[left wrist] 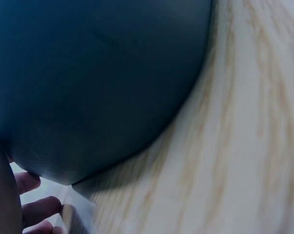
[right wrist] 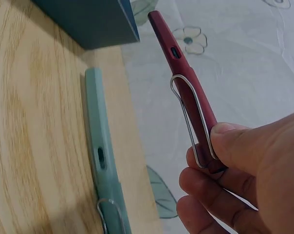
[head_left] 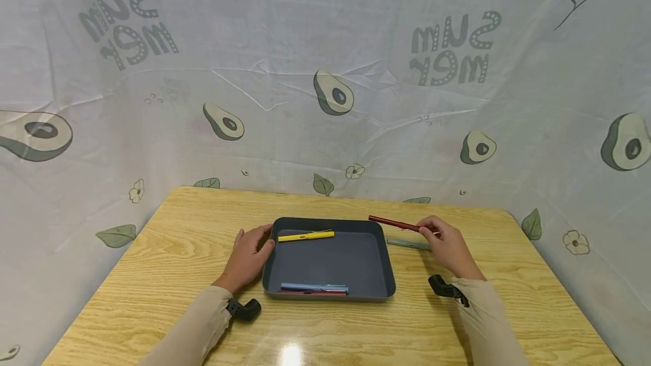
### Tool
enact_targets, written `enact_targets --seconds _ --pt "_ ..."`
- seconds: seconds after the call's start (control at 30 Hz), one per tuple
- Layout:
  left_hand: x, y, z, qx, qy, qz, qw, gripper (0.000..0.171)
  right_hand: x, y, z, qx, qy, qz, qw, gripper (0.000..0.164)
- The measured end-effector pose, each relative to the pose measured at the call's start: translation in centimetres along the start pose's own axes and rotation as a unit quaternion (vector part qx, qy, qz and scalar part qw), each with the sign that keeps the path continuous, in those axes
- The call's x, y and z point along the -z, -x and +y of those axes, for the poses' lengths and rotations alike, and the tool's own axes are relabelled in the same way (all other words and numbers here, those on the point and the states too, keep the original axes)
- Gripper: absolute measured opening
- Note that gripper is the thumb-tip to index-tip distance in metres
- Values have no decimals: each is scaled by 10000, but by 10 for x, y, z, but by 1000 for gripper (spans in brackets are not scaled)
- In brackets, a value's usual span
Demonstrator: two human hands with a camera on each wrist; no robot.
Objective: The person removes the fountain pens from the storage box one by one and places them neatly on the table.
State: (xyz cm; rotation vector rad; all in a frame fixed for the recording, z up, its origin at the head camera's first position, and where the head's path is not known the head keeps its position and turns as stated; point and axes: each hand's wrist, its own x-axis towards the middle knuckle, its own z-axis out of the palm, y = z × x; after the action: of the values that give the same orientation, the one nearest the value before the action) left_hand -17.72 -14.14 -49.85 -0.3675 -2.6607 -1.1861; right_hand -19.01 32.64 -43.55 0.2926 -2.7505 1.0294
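Observation:
Between thumb and fingers my right hand (head_left: 447, 247) pinches a dark red pen (head_left: 394, 223) by its clip end, its far end over the tray's right back corner. In the right wrist view that pen (right wrist: 186, 87) shows a wire clip and a small barrel window. Below it, a pale green pen (right wrist: 93, 112) lies on the table. My left hand (head_left: 248, 256) rests at the left rim of the dark tray (head_left: 328, 261), fingers touching its edge. Inside the tray are a yellow pen (head_left: 305, 236) at the back, and a blue pen (head_left: 305, 287) beside a red pen (head_left: 325, 293) along the front.
The tray sits on a light wooden table (head_left: 330, 332). Behind the table hangs a pale cloth (head_left: 285, 146) printed with avocados and leaves. A black wrist mount (head_left: 244, 309) is worn on the left sleeve, another (head_left: 442, 287) on the right.

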Motion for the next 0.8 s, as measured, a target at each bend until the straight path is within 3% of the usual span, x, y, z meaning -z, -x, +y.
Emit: enact_targets --seconds 0.43,0.8 --pt "2 -1 -1 -13 9 -16 10000 46 16 -1 29 -126 348 -273 9989 21" --pt "3 -2 0 1 47 -48 10000 46 22 -11 45 -382 268 -1072 9931 23"
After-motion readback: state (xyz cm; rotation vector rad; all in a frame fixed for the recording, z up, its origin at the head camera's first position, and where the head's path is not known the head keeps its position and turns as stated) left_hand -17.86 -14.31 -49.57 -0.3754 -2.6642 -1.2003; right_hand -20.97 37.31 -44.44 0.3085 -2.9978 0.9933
